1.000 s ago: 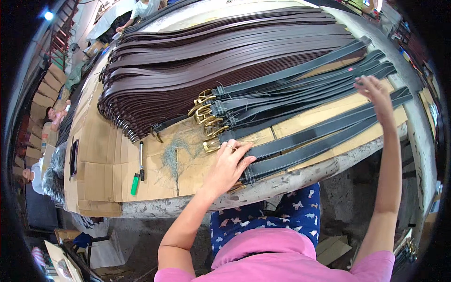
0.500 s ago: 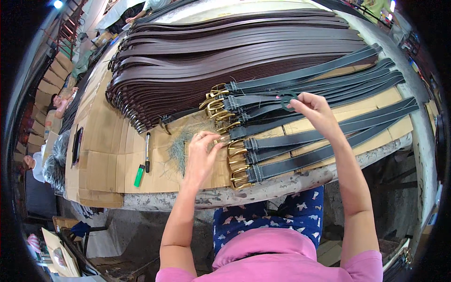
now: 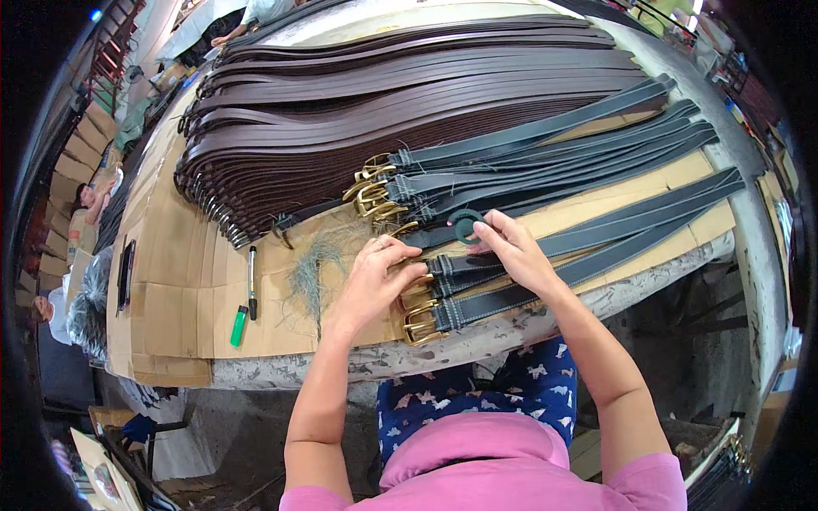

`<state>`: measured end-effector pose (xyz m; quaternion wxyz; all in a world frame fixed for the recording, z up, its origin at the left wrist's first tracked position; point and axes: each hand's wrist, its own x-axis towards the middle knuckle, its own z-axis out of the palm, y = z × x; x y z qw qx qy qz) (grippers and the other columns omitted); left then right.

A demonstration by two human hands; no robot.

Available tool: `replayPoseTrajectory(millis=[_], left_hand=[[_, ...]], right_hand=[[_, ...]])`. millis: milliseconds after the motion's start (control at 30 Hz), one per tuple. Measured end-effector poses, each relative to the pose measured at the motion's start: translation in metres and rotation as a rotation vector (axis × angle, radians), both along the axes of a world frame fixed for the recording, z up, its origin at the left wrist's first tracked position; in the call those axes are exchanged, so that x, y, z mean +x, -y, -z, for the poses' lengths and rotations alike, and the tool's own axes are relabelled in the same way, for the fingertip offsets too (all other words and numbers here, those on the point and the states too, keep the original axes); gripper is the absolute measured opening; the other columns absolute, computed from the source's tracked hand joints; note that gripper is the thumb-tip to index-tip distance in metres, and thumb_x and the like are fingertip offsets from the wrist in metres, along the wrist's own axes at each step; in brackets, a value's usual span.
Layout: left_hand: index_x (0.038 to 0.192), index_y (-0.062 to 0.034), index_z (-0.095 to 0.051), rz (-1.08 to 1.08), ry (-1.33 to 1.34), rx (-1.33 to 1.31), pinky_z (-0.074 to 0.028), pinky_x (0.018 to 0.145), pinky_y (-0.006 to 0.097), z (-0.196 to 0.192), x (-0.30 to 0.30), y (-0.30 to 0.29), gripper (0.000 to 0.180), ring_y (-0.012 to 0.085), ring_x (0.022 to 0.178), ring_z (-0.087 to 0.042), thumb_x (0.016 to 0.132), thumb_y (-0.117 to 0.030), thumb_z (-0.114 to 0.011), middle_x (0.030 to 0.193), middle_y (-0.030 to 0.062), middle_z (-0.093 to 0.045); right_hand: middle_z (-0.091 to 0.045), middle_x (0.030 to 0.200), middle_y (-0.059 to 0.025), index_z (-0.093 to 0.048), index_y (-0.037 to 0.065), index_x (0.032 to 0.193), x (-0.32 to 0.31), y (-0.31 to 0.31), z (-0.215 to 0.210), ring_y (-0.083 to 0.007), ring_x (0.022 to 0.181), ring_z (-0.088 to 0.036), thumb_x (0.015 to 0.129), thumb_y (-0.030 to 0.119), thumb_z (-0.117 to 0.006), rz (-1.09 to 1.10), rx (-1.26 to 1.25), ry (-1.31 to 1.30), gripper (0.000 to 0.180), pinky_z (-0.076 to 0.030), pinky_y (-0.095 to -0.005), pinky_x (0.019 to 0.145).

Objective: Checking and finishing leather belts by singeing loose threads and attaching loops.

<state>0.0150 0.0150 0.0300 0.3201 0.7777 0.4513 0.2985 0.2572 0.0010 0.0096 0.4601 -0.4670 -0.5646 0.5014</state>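
Several dark blue-black belts (image 3: pixel 596 223) with pale stitching and brass-coloured buckles (image 3: pixel 423 325) lie side by side in front of me. My left hand (image 3: pixel 379 277) is closed at the buckle end of one of them, its thumb and forefinger pinching there; the fingertips partly cover the buckle. In my right hand (image 3: pixel 511 247) is a dark green ring-shaped tool (image 3: pixel 465 226), held just over the belts close to the left fingertips. Its working end is too small to make out. Loose thread clippings (image 3: pixel 315 272) form a tangled heap left of the buckles.
A large stack of dark brown belts (image 3: pixel 409 94) fills the far side. Cardboard (image 3: pixel 170 298) covers the table. A black marker (image 3: pixel 252 281) and a green marker (image 3: pixel 239 326) lie at left, beside a dark phone-like slab (image 3: pixel 126 274). Other people sit at the far left.
My right hand has come down and left with the green tool, toward my left hand. The left hand has shifted onto a nearer belt's buckle end. The whole view has slid slightly left.
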Motion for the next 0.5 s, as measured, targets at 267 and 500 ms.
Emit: replayPoseTrajectory(millis=[267, 500], left_hand=[[0.104, -0.002, -0.069, 0.246, -0.18, 0.03, -0.046, 0.082, 0.034, -0.021, 0.009, 0.013, 0.039, 0.0251, 0.093, -0.058, 0.074, -0.026, -0.077, 0.095, 0.011, -0.06], [0.101, -0.0005, -0.068, -0.049, -0.087, 0.196, -0.046, 0.08, 0.034, 0.001, 0.0, 0.01, 0.028, 0.0264, 0.09, -0.057, 0.079, -0.018, -0.072, 0.095, 0.012, -0.058]], right_hand=[[-0.053, 0.079, 0.0003, -0.051, 0.002, 0.087, 0.001, 0.007, -0.008, -0.0084, 0.078, -0.057, 0.099, 0.022, -0.05, -0.048, 0.044, -0.044, 0.023, -0.048, -0.0256, 0.072], [-0.053, 0.078, 0.0008, -0.051, 0.002, 0.088, 0.001, 0.02, -0.008, -0.0072, 0.076, -0.056, 0.099, 0.02, -0.05, 0.042, 0.108, 0.15, 0.022, -0.047, -0.0246, 0.07]])
